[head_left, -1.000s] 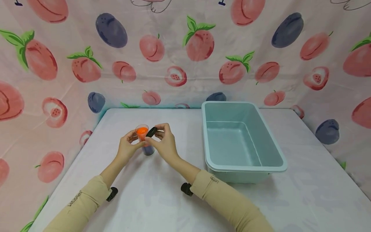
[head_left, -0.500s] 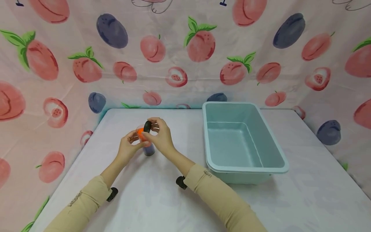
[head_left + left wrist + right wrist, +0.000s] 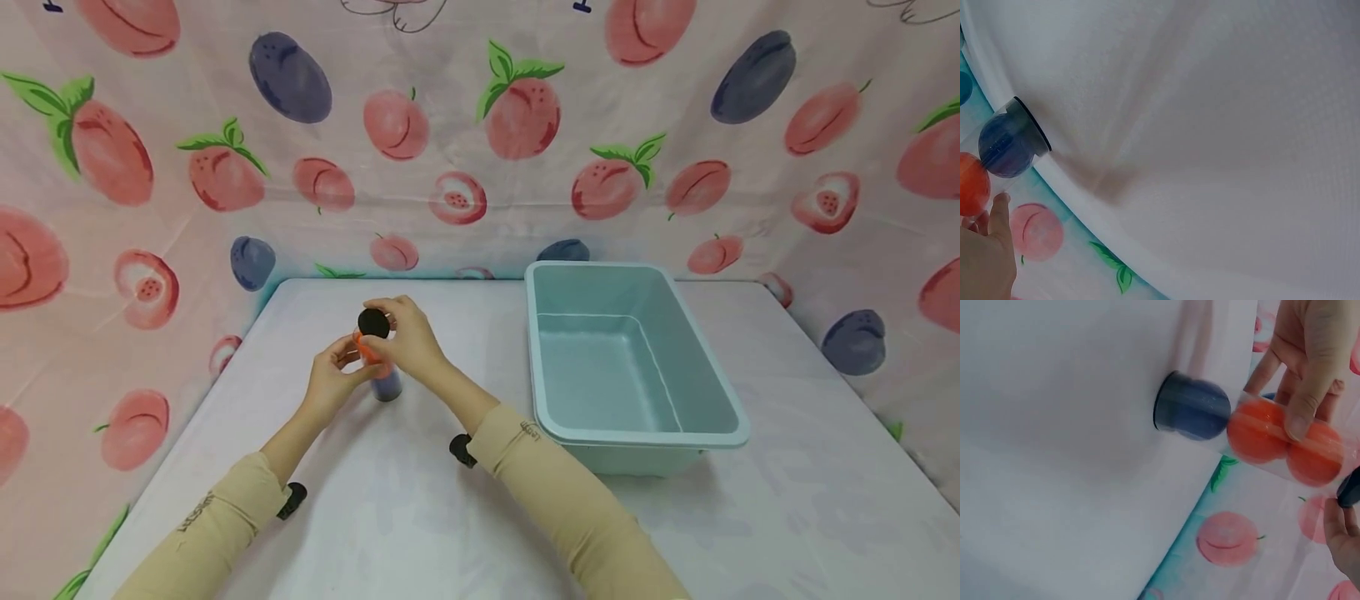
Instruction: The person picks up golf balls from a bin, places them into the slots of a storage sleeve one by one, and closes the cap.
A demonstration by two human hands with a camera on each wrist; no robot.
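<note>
A clear plastic tube stands upright on the table. In the right wrist view it holds a dark blue ball at the bottom and two orange balls above it. My left hand grips the tube around its upper half, thumb on the near side. A round black lid is pinched between the thumb and fingers of my right hand. The lid is tilted at the tube's mouth, its flat round face towards the head camera. Whether it touches the rim cannot be told.
A pale blue-green plastic tub stands to the right of my hands. White cloth covers the table. Behind hangs a fruit-print curtain. Black wrist cameras stick out near both sleeves.
My right hand has moved left and slightly up, bringing the lid from beside the tube to its mouth and turning it flatter to view. The left hand stays on the tube.
</note>
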